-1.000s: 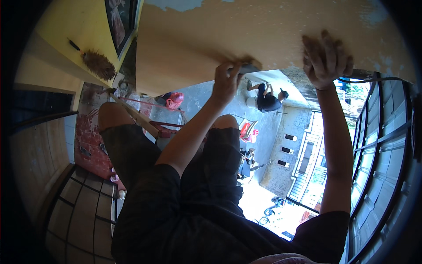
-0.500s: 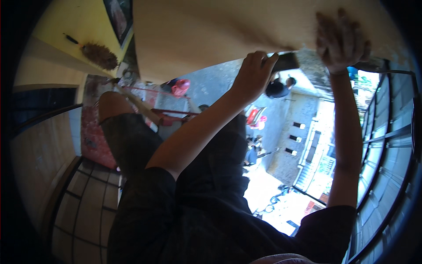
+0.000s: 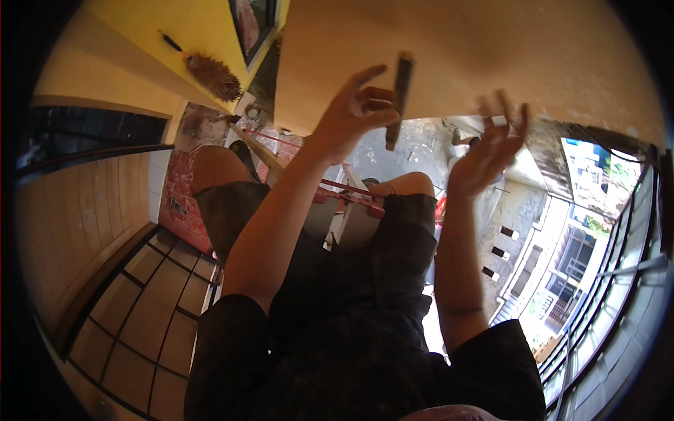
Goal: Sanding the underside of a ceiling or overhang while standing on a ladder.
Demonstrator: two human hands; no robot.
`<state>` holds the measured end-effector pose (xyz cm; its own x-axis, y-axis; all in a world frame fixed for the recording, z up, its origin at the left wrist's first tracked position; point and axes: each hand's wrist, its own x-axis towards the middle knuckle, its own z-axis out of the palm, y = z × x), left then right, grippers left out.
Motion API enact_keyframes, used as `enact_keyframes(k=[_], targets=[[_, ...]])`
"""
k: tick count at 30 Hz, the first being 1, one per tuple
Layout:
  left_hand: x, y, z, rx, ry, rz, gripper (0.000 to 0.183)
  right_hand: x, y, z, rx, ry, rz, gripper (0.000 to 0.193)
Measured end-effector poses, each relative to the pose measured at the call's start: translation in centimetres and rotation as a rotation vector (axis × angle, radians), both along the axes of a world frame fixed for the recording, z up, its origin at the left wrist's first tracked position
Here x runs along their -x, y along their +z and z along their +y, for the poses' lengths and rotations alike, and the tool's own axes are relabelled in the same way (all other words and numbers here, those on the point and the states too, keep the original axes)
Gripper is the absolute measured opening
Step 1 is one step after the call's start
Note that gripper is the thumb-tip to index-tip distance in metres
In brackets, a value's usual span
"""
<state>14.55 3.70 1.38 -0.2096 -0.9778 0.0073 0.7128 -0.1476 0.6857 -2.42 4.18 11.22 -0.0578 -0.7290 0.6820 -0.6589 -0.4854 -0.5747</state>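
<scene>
My left hand (image 3: 351,116) is raised in front of a tan painted surface (image 3: 484,49). At its thumb and fingertips is a narrow dark block (image 3: 400,102), seen edge-on and tilted close to upright; its exact kind I cannot make out. The index finger stretches out apart from the block. To the right, my right hand (image 3: 489,147) is lifted with its fingers spread and blurred by motion. Nothing shows in it, and it is apart from both the block and the tan surface.
Red bars (image 3: 351,191) cross in front of my knees. A brown feather duster (image 3: 214,76) lies against a yellow surface (image 3: 147,35) at the upper left. Grey ground (image 3: 418,151) shows far below. Roof framing (image 3: 618,281) runs along the right side.
My right hand has come off the tan surface and moved left and down. My left hand has drawn left with the dark block, which has turned edge-on. The view has shifted.
</scene>
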Motion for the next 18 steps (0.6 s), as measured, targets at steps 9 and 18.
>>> enact_keyframes(k=[9,18], targets=[[-0.3,0.2,-2.8,0.203,-0.277,-0.333,0.044,-4.7,-7.4,4.7,-0.604,0.260,-0.488,0.066],[1.2,1.7,-2.3,0.393,-0.280,-0.367,0.043,-3.2,-7.5,4.6,-0.393,0.170,-0.472,0.072]])
